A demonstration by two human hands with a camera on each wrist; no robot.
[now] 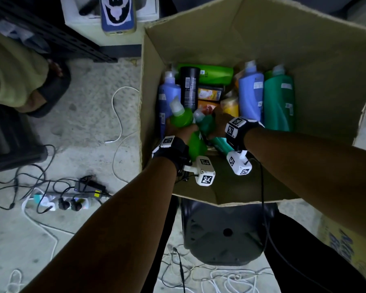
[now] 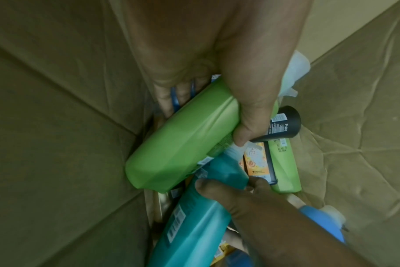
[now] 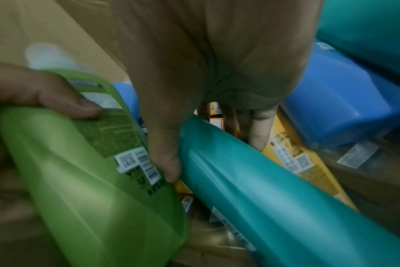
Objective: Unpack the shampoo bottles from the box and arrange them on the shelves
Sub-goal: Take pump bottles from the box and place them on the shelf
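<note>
**Both hands in the box, one bottle each**

Head view: a cardboard box [image 1: 251, 39] stands open on a dark stool [image 1: 226, 233]. Both arms reach down into it. The left hand [image 1: 179, 132] has its grip wrapped round a light green bottle [image 1: 183, 118], whose pale cap points up and away from the person. Just beside it, the right hand [image 1: 219, 121] has its grip round a teal bottle [image 1: 207, 123], also cap-up. The two bottles are tilted and touch near the middle of the box. More bottles lie on the box floor: a blue bottle [image 1: 250, 92] and a green bottle [image 1: 279, 102] side by side to the right, a black bottle [image 1: 189, 87] and another blue one to the left, and orange packs between them. On the concrete floor left of the box are a power strip [image 1: 57, 201] and loose cables.

Left wrist view: the left hand [image 2: 217, 63] holds the light green bottle [image 2: 183, 144] with the thumb across its side and fingers behind it. The right hand [image 2: 251, 198] comes in from below, gripping the teal bottle [image 2: 194, 225].

Right wrist view: the right hand [image 3: 206, 72] clasps the teal bottle [image 3: 263, 189], thumb lying along it. The light green bottle [image 3: 91, 171] is to the left, with a finger of the other hand pressed on its label.
</note>
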